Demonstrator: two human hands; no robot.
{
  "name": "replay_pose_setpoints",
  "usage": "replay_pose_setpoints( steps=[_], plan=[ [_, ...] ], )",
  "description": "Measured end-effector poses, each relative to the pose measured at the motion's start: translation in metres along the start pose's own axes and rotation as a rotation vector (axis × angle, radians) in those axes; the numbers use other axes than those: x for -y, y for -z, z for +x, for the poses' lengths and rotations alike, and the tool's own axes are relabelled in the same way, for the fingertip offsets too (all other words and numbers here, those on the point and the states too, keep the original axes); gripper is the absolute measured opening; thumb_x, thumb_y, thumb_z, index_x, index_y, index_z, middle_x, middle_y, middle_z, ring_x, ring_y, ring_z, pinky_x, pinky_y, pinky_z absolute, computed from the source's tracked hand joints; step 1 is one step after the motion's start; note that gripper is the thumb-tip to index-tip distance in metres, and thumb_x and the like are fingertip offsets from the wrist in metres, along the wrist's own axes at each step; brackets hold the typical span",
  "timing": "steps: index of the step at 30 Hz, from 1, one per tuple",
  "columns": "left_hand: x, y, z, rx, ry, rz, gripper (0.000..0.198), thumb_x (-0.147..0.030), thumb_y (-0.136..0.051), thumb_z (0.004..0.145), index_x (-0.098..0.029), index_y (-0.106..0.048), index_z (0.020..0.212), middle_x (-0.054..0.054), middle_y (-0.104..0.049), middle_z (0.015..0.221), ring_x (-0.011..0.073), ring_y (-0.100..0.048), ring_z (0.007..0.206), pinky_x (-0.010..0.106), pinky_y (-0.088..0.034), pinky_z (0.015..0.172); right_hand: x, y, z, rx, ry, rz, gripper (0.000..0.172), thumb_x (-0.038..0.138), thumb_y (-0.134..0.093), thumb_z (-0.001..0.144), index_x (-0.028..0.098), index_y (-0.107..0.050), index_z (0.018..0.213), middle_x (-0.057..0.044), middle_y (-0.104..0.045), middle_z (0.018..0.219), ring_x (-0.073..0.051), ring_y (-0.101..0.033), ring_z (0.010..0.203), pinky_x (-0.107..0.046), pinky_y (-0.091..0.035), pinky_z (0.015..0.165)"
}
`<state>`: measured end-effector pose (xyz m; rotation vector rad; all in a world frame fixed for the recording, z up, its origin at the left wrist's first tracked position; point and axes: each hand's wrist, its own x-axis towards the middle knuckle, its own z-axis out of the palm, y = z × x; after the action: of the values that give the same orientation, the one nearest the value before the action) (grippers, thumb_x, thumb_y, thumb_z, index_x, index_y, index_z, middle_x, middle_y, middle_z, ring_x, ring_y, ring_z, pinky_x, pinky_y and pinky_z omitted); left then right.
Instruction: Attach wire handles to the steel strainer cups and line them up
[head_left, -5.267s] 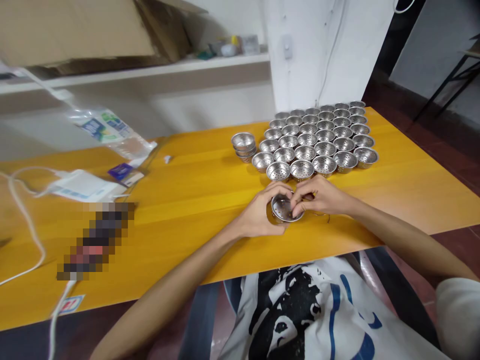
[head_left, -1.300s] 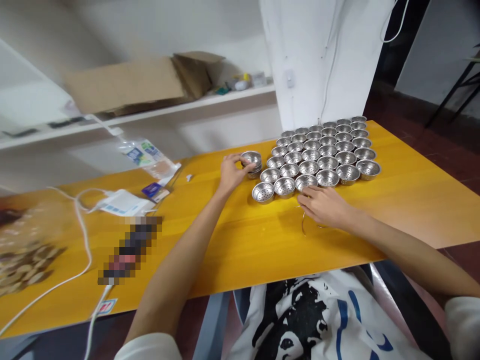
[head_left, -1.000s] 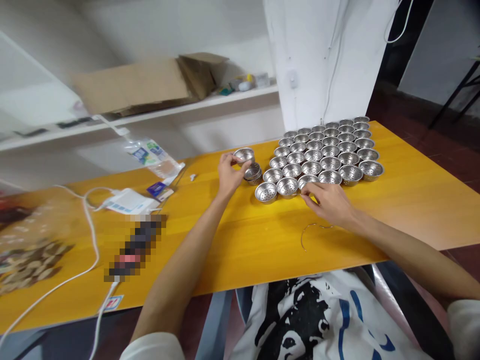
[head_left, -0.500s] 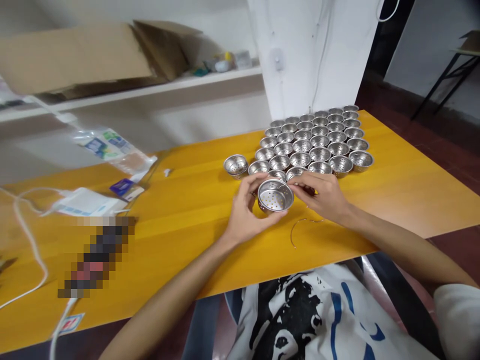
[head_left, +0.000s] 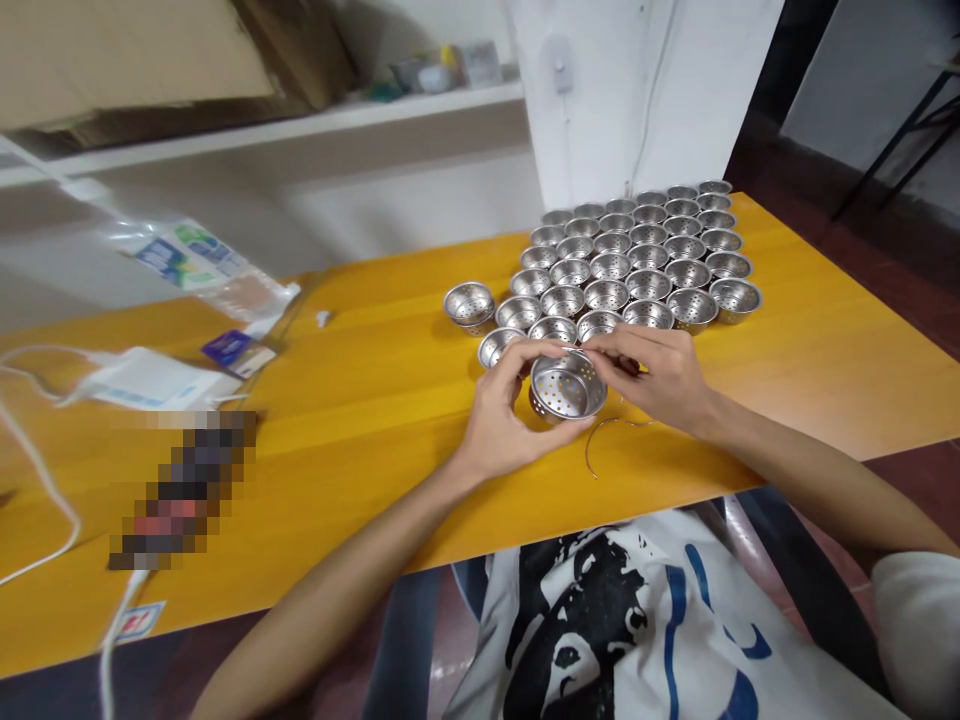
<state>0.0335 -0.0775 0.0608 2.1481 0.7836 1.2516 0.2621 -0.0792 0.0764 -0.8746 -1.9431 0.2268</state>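
My left hand (head_left: 499, 420) is wrapped round a perforated metal cup (head_left: 568, 385), thumb low on its near side and fingers at the far rim. The cup is held above the table, its mouth tilted towards me. At the cup's right rim, my right hand (head_left: 652, 372) pinches with thumb and forefinger. A thin wire showed at these fingertips a moment earlier; now the fingers mostly hide it. Below the hands, a curved length of thin wire (head_left: 590, 455) lies on the table.
Many similar metal cups (head_left: 607, 294) stand in rows behind my hands, with stacked cups (head_left: 469, 305) at their left. Further left are a white power adapter (head_left: 154, 380), a purple packet (head_left: 227, 348), a plastic bag (head_left: 199, 262) and cables. The yellow table's (head_left: 360, 470) front edge is near my body.
The view has shifted slightly. The cup and both hands sit a little further right, and the right fingers are closer against the rim. The wire tip inside the cup no longer shows clearly.
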Motion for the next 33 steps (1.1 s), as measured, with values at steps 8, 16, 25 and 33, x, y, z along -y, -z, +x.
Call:
replay_pose_setpoints(
  steps=[8,16,25,33],
  plan=[
    [-0.006,-0.001,0.005,0.014,-0.058,0.08,0.055,-0.041,-0.094,0.077,-0.031,-0.065,0.122,0.007,-0.073,0.127,0.0299,-0.07,0.12,0.057,-0.056,0.108,0.003,-0.001,-0.001,-0.026,-0.026,0.023,0.023,0.03,-0.059,0.104,0.023,-0.08,0.099,-0.003,-0.069,0.076,-0.016,-0.058,0.064,-0.034,-0.052,0.068],
    [-0.005,0.0,0.009,0.052,-0.014,-0.061,0.05,-0.032,-0.094,0.076,-0.026,-0.071,0.12,0.008,-0.074,0.124,0.0272,-0.07,0.116,0.049,-0.057,0.103,0.016,0.005,0.005,0.162,-0.28,0.569,0.029,0.044,-0.067,0.105,0.022,-0.085,0.101,-0.003,-0.077,0.083,-0.013,-0.061,0.067,-0.028,-0.049,0.062],
    [0.004,0.008,0.01,0.109,0.204,-0.267,0.053,-0.041,-0.095,0.075,-0.022,-0.07,0.118,0.006,-0.073,0.111,0.0203,-0.07,0.098,0.036,-0.059,0.088,0.002,0.001,0.005,0.332,-0.263,0.641,0.035,0.047,-0.086,0.092,0.019,-0.068,0.083,0.005,-0.06,0.069,-0.008,-0.043,0.058,-0.025,-0.03,0.053],
    [0.001,0.004,0.01,0.13,0.205,-0.228,0.051,-0.032,-0.096,0.07,-0.021,-0.068,0.111,0.005,-0.071,0.109,0.0193,-0.068,0.095,0.035,-0.057,0.087,0.005,-0.002,0.003,0.3,-0.289,0.631,0.04,0.052,-0.083,0.093,0.019,-0.063,0.082,0.007,-0.055,0.062,-0.007,-0.039,0.056,-0.025,-0.025,0.051]
  ],
)
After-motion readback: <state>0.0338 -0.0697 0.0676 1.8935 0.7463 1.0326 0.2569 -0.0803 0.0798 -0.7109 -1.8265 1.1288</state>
